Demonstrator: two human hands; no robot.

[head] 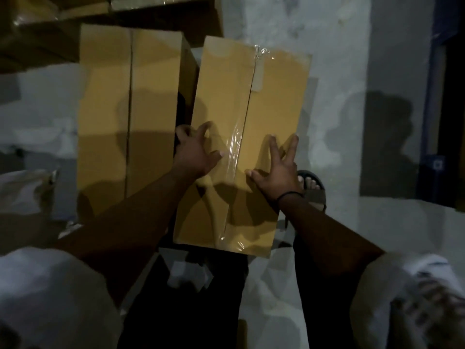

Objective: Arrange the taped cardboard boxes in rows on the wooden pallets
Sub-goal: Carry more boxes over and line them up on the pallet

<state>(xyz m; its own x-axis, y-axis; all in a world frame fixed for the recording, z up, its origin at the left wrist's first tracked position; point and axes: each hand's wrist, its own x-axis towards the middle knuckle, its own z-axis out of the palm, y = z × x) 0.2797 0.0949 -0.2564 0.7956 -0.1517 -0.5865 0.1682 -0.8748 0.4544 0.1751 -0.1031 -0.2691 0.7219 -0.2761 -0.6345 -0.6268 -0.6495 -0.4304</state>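
A taped cardboard box (241, 137) sits at the centre of the view, its long top face crossed by a strip of clear tape (236, 152) along the middle seam. It is turned slightly clockwise. Whether it rests on something or is lifted cannot be told.

The left hand (195, 153) grasps the box at its 9 o'clock edge, thumb on the top face and fingers curled over the side. The right hand (276, 170) lies flat on the top toward 4 o'clock, fingers straight and spread, holding nothing. A black band (289, 196) circles that wrist.

At 9 o'clock of the held box, just beside it with a dark gap between them, stands a second cardboard box (128, 117). More boxes (100, 13) are stacked at 11 o'clock. A sandalled foot (310, 183) shows at 3 o'clock of the right hand, on the pale floor (339, 122).
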